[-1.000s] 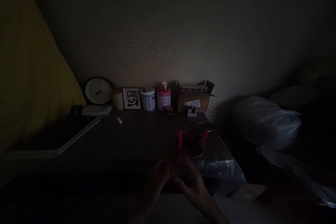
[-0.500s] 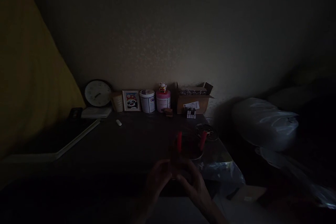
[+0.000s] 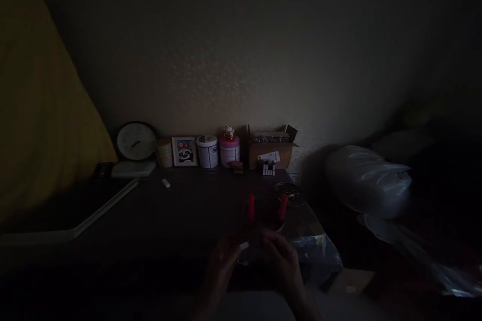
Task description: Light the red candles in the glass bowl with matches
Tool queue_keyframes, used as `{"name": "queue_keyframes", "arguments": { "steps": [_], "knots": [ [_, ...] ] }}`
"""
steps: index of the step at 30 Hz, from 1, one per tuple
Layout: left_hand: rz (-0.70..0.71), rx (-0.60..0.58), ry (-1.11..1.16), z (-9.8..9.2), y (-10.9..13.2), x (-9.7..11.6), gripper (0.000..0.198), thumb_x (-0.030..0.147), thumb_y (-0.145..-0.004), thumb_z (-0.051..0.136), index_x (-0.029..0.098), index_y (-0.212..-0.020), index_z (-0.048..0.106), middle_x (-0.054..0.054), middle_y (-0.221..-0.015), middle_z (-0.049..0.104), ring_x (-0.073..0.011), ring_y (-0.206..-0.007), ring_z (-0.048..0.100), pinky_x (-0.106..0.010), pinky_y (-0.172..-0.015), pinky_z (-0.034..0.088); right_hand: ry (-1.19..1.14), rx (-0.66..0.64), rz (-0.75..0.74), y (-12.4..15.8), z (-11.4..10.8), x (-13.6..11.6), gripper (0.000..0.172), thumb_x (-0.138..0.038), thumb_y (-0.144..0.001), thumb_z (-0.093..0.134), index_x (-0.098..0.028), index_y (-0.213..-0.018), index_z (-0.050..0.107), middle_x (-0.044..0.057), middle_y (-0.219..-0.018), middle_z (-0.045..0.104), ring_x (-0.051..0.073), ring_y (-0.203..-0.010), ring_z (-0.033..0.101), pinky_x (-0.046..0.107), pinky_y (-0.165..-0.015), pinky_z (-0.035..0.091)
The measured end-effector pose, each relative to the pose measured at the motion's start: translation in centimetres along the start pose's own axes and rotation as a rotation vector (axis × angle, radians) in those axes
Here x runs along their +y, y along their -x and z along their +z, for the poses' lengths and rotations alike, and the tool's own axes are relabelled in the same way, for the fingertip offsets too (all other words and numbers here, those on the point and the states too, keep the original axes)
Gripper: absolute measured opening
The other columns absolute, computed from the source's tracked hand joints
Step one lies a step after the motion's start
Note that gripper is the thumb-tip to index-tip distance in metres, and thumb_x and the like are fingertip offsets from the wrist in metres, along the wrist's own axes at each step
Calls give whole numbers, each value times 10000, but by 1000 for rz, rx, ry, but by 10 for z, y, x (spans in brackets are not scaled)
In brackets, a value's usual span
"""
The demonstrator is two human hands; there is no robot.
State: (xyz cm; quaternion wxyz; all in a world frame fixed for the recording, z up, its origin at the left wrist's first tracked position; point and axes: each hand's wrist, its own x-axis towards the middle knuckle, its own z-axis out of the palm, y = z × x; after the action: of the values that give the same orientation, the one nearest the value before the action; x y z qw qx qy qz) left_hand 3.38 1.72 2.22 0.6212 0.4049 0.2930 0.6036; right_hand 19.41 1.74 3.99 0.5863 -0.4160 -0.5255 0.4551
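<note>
The scene is very dark. My left hand is closed near the front edge of the table, and a small pale piece shows at its fingertips; its kind is too dim to tell. Just to the right, my right hand has its fingers pinched together, and whatever is between them is hidden. Beyond both hands, two red upright handles belong to something dark lying on the table, perhaps with a round rim. Neither hand touches these handles.
Along the wall stand a round clock, a panda picture, a white canister, a pink-lidded canister and an open cardboard box. A wire coil lies at the table's right. White plastic bags sit farther right.
My hands have moved apart a little, and the small pale piece now shows at my left fingertips. The whole view has shifted slightly, with the table things lower and further left.
</note>
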Motion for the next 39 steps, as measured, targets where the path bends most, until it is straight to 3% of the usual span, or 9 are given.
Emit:
{"name": "queue_keyframes", "arguments": {
  "steps": [2, 6, 12, 18, 24, 28, 33, 36, 39],
  "knots": [
    [-26, -4, 32, 2, 2, 0, 267, 289, -758, 669, 247, -1021, 652, -33, -1094, 669, -214, -1062, 576, -337, -923, 445, 73, 25, -62, 2, -3, -2, 214, -392, -810, 594, -204, -884, 665, 36, -946, 686, 190, -911, 632, 258, -777, 516],
    [-76, -4, 85, 13, 11, 0, 269, 330, -721, 696, 241, -975, 678, -39, -1095, 675, -234, -1091, 568, -371, -961, 434, 228, 9, -163, 10, -7, -1, 199, -350, -838, 561, -234, -976, 648, 28, -963, 685, 172, -892, 645, 230, -773, 521],
    [-84, 136, 181, 30, 26, -7, 300, 366, -629, 752, 218, -886, 710, -78, -1042, 696, -283, -1088, 579, -415, -947, 453, 473, -1, -438, 22, -10, 3, 211, -267, -871, 480, -262, -1011, 638, 27, -917, 689, 141, -818, 654, 186, -695, 522],
    [-67, 133, 191, 46, 34, 3, 283, 390, -610, 763, 210, -824, 718, -79, -998, 697, -298, -1079, 576, -407, -913, 472, 517, 14, -488, 26, -16, -2, 147, -267, -869, 471, -217, -878, 609, 21, -741, 656, 130, -666, 642, 167, -591, 517],
    [-38, 196, 84, 66, 38, 20, 264, 365, -641, 747, 192, -838, 714, -74, -964, 702, -257, -949, 628, -342, -820, 501, 560, 57, -643, 30, -21, -27, 150, -244, -879, 460, -221, -946, 593, 36, -829, 678, 129, -707, 659, 170, -621, 524],
    [-35, 147, 69, 76, 39, 22, 235, 355, -707, 701, 221, -900, 698, -36, -991, 690, -204, -947, 618, -286, -817, 490, 583, 140, -726, 31, -28, -30, 109, -220, -874, 476, -221, -925, 573, 22, -792, 656, 116, -688, 643, 170, -600, 517],
    [19, 79, -25, 78, 35, 16, 244, 332, -803, 599, 204, -1000, 665, -73, -1095, 659, -240, -1026, 591, -337, -853, 468, 654, 123, -748, 27, -36, -23, 170, -191, -882, 449, -223, -991, 576, 32, -847, 659, 125, -752, 645, 194, -638, 522],
    [18, 118, -59, 75, 27, 10, 269, 365, -746, 653, 198, -954, 683, -80, -1051, 678, -238, -987, 608, -337, -834, 474, 623, 152, -754, 31, -38, -37, 192, -192, -881, 464, -238, -1041, 561, 30, -887, 657, 124, -787, 644, 192, -649, 517],
    [-19, 197, -40, 76, 19, 8, 274, 396, -614, 750, 184, -781, 700, -60, -807, 707, -210, -766, 646, -325, -702, 502, 581, 181, -783, 35, -37, -50, 183, -175, -868, 489, -253, -1017, 561, 27, -930, 658, 132, -840, 638, 212, -699, 511]
  ]
}}
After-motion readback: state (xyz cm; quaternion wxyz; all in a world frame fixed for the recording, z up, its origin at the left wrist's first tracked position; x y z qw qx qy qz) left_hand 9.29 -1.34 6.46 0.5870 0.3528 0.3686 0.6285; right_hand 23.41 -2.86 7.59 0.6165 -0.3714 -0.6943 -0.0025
